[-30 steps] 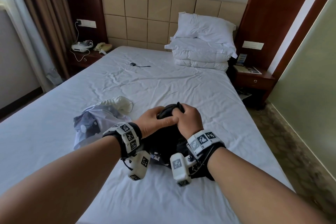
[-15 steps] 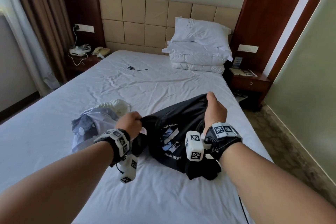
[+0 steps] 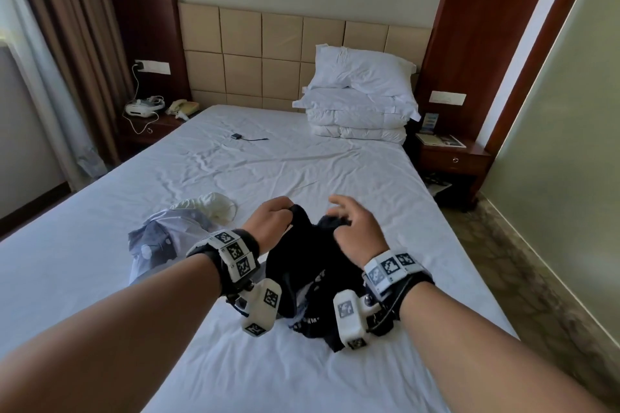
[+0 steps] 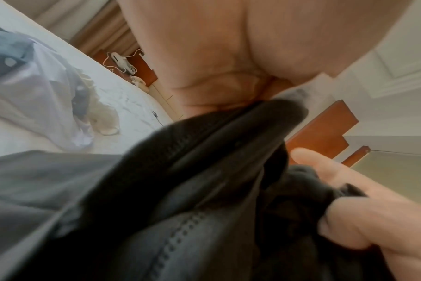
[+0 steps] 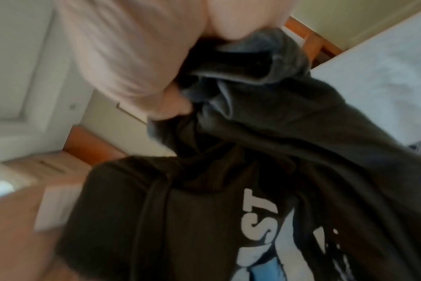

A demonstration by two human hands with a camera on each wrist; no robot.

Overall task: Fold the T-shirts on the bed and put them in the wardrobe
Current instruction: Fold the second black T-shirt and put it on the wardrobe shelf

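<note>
A black T-shirt (image 3: 302,265) with a white and blue print hangs bunched between my two hands, its lower part lying on the bed (image 3: 302,161). My left hand (image 3: 273,220) grips one bunch of its top edge in a fist. Close to its right, my right hand (image 3: 349,225) holds another bunch with its lower fingers curled into the cloth, thumb and forefinger lifted. The left wrist view shows the black T-shirt (image 4: 204,171) running from my left palm (image 4: 204,57) to those curled right fingers (image 4: 349,218). The print shows in the right wrist view (image 5: 264,218).
A crumpled pale blue shirt (image 3: 167,238) and a cream garment (image 3: 211,204) lie on the sheet left of my hands. Pillows (image 3: 359,100) are stacked at the headboard, with a small black device and cable (image 3: 236,136) mid-bed. Nightstands (image 3: 449,157) flank the bed; floor runs along its right edge.
Half a second ago my hands were apart with the black T-shirt stretched between them. They have come back together and the shirt is bunched up again.
</note>
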